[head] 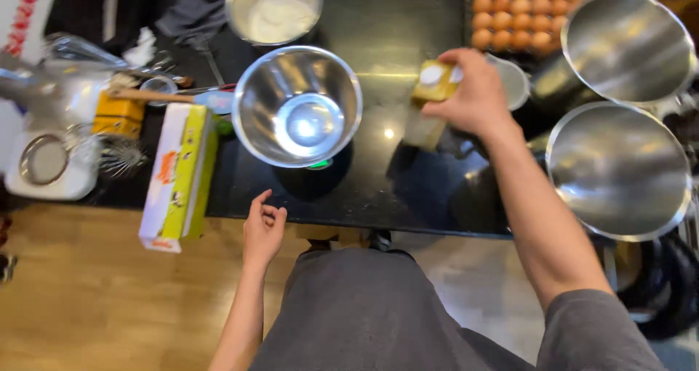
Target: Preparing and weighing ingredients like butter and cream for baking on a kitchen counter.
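Observation:
My right hand (475,94) grips a small yellow carton (431,101) with a white cap, held upright just above the black countertop (386,189). To its left an empty steel mixing bowl (297,106) sits on a scale with a green light showing under it. My left hand (263,229) hangs at the counter's front edge below that bowl, fingers loosely curled, holding nothing.
A yellow and white box (179,174) lies at the left. Beyond it are a whisk (120,156), a sieve (44,160) and a wooden spoon. A bowl of white powder (274,8) and an egg tray (520,10) stand at the back. Two large steel bowls (619,171) fill the right.

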